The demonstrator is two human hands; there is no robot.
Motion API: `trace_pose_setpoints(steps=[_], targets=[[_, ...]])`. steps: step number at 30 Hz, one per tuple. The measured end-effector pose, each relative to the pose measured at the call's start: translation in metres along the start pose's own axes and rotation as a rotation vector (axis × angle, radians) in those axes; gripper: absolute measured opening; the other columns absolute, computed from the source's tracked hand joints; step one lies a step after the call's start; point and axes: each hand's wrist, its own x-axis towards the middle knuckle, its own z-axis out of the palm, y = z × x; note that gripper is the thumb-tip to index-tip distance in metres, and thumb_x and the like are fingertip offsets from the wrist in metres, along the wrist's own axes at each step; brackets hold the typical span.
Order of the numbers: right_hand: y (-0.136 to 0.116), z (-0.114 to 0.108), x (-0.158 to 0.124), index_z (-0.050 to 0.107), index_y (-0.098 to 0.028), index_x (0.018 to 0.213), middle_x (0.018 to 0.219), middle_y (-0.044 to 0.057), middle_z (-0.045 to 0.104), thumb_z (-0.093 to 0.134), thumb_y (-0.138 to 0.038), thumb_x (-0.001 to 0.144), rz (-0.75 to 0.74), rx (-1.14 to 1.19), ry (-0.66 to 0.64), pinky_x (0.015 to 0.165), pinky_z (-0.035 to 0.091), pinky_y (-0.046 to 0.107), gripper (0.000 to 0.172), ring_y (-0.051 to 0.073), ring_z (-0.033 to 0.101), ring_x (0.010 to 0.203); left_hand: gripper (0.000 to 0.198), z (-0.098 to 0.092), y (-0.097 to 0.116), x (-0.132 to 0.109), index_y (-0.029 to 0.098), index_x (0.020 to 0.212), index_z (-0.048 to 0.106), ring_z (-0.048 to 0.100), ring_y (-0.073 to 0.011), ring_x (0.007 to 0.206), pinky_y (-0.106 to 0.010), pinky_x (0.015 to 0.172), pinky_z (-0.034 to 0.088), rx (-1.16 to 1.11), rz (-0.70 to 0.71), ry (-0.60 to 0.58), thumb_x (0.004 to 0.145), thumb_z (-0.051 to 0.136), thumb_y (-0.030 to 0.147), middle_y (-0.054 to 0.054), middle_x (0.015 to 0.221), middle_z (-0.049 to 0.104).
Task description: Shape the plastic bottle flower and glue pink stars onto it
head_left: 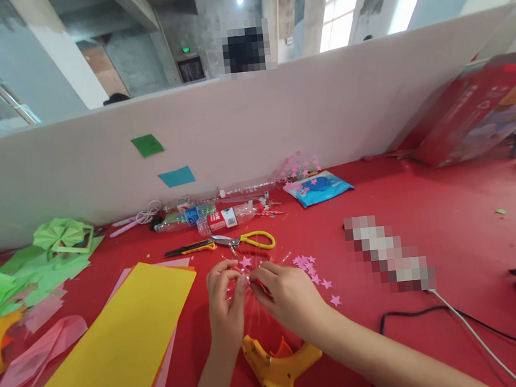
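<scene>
Over the red table, my left hand [226,297] is closed around a piece of clear plastic cut into thin strips [247,325], which fan out between and below my hands. A pink paper star [245,261] shows at my left fingertips. My right hand [288,291] is pinched together against the same piece; what lies between its fingertips is too small to make out. Right of it lie loose pink stars [311,267]. Just below both hands rests a yellow glue gun [288,367]. Scissors with yellow handles [260,239] and a utility knife [192,248] lie beyond them.
Yellow paper sheets [113,347] cover the left, with green paper [61,237] behind. Plastic bottles [228,219], a blue packet [321,187] and a clear piece with pink stars [298,165] stand along the white partition [233,123]. Cables [406,313] cross the right side.
</scene>
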Motion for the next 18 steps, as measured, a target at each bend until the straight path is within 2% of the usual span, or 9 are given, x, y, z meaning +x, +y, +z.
trace_pose_setpoints(steps=[13, 18], targets=[[-0.0007, -0.0017, 0.0005, 0.060, -0.016, 0.080, 0.070, 0.002, 0.062, 0.049, -0.015, 0.087, -0.003, 0.006, -0.004, 0.050, 0.027, 0.023, 0.013, 0.011, 0.055, 0.055, 0.018, 0.0014, 0.0022, 0.0001, 0.022, 0.076, 0.057, 0.053, -0.0201, 0.104, -0.036, 0.089, 0.045, 0.030, 0.027, -0.020, 0.088, 0.050, 0.033, -0.006, 0.105, 0.059], [-0.0013, -0.0036, 0.0013, 0.058, -0.017, 0.076, 0.070, 0.002, 0.062, 0.050, -0.013, 0.086, 0.011, -0.006, -0.016, 0.050, 0.026, 0.023, 0.014, 0.011, 0.055, 0.056, 0.018, 0.0016, 0.0010, -0.0009, 0.022, 0.080, 0.057, 0.051, -0.0204, 0.108, -0.037, 0.091, 0.044, 0.043, 0.017, 0.016, 0.090, 0.047, 0.033, -0.007, 0.111, 0.055]])
